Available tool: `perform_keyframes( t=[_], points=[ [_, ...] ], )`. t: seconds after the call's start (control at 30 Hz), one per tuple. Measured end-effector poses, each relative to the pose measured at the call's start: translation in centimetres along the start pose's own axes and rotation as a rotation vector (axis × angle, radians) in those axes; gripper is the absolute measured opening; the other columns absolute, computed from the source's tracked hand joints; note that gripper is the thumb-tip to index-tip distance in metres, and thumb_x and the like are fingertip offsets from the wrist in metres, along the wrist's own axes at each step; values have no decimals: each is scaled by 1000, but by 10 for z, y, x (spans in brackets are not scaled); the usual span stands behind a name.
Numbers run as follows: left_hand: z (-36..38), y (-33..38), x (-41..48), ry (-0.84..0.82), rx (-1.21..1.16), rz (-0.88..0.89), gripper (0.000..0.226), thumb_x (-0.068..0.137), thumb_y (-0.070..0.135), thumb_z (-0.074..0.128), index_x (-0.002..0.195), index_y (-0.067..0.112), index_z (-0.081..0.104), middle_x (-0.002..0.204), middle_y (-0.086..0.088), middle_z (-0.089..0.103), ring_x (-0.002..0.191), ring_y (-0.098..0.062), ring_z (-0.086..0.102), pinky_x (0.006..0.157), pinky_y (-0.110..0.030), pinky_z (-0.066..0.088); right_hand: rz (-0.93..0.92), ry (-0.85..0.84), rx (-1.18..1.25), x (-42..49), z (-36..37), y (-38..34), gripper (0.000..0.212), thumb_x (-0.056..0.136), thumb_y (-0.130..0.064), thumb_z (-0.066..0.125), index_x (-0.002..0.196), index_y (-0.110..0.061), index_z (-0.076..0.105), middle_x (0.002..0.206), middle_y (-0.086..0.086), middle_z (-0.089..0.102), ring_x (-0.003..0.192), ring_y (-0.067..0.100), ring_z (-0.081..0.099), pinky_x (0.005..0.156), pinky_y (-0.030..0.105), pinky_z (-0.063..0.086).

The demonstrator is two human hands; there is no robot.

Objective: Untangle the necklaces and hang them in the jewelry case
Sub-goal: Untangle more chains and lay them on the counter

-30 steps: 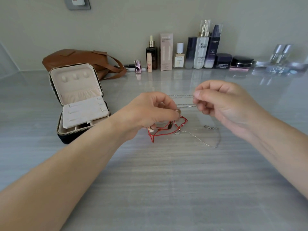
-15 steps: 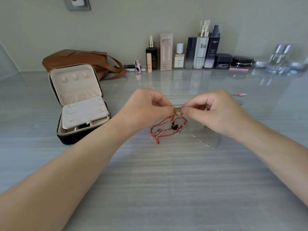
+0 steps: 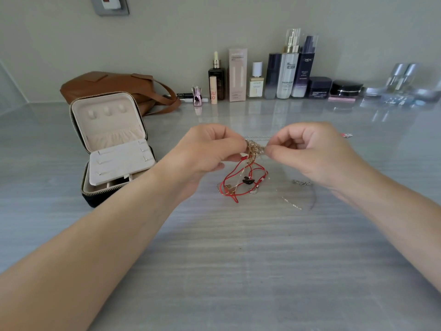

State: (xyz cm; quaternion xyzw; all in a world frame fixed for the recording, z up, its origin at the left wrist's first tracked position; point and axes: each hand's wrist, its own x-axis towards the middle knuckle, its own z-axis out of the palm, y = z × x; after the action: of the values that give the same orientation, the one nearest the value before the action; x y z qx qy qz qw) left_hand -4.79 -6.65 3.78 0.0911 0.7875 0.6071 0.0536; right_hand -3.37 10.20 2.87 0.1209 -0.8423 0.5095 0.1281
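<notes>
Untangling was in hand: the left hand (image 3: 210, 151) and right hand (image 3: 310, 154) each pinched the necklaces (image 3: 254, 148) at a gold knot, held above the counter's (image 3: 238, 259) middle. A red cord (image 3: 241, 180) and fine chains drooped onto it. The next move probably called for gentle teasing apart. The jewelry case (image 3: 107, 125) stood open towards the left edge.

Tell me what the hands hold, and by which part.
The left hand and right hand pinch the tangled gold chain clump from opposite sides; a red cord hangs below.
</notes>
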Motion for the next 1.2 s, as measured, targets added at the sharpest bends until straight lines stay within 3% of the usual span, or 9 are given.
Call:
perform_keyframes(
  t=[0.17, 0.27, 0.4, 0.57, 0.7, 0.8, 0.97, 1.07, 1.2],
  points=[
    [-4, 2, 2, -28, -193, -98, 19, 84, 10, 57, 68, 18, 54, 76, 0, 65, 62, -7, 57, 65, -26, 38, 24, -8, -27, 1, -1, 1, 20, 73, -5, 67, 61, -21, 63, 61, -6, 60, 56, 2, 50, 57, 13, 43],
    [-6, 2, 2, -24, -187, -81, 18, 84, 9, 57, 69, 18, 55, 79, -2, 67, 64, -9, 57, 66, -28, 39, 7, 1, 15, 1, 0, 1, 18, 75, -7, 67, 66, -22, 64, 69, -1, 62, 65, 9, 53, 65, 21, 45],
    [1, 0, 0, -44, -133, -48, 20, 82, 8, 60, 66, 19, 58, 66, 3, 64, 64, -9, 58, 70, -28, 39, -28, -66, 101, -3, 8, -2, 13, 69, -24, 75, 75, -20, 65, 79, 8, 68, 70, 12, 59, 69, 24, 50],
    [2, -1, 0, -12, -55, -25, 13, 82, 11, 63, 71, 18, 63, 70, 0, 66, 65, -9, 60, 73, -28, 43, -67, -23, -12, 1, 11, 3, 20, 75, -12, 73, 69, -29, 65, 77, 4, 71, 68, 12, 62, 73, 32, 54],
    [4, -2, 0, -8, -78, -7, 7, 81, 10, 66, 81, 17, 64, 70, 2, 66, 60, -5, 60, 74, -26, 47, -148, 86, -221, 0, 11, 7, 11, 76, -17, 71, 78, -28, 72, 64, -17, 62, 56, 1, 54, 61, 15, 45],
    [5, -3, 1, -31, -93, -2, 17, 77, 5, 69, 87, 16, 62, 79, -2, 68, 71, -10, 61, 73, -24, 48, -240, 163, -375, -2, 12, 5, 13, 76, -21, 70, 87, -26, 73, 65, -14, 56, 57, 7, 53, 62, 29, 49],
    [5, -4, 2, 4, -49, 0, 19, 77, 3, 70, 83, 19, 61, 76, -2, 67, 71, -12, 60, 72, -24, 47, -331, 200, -448, -2, 14, 3, 8, 72, -24, 62, 73, -23, 70, 69, -12, 52, 59, 16, 53, 59, 38, 51],
    [4, -4, 3, 51, 45, 22, 17, 76, 10, 72, 82, 22, 61, 74, 2, 67, 70, -10, 60, 69, -24, 46, -324, 177, -472, -1, 11, 4, 5, 79, -22, 63, 75, -22, 65, 72, -10, 52, 65, 15, 54, 65, 38, 50],
    [2, -3, 2, 13, 99, 52, 16, 80, 12, 69, 84, 25, 62, 77, 2, 65, 71, -9, 58, 66, -24, 44, -297, 148, -460, 0, 9, 5, 9, 85, -22, 57, 78, -26, 53, 76, -11, 51, 68, 10, 50, 65, 28, 38]
  ],
)
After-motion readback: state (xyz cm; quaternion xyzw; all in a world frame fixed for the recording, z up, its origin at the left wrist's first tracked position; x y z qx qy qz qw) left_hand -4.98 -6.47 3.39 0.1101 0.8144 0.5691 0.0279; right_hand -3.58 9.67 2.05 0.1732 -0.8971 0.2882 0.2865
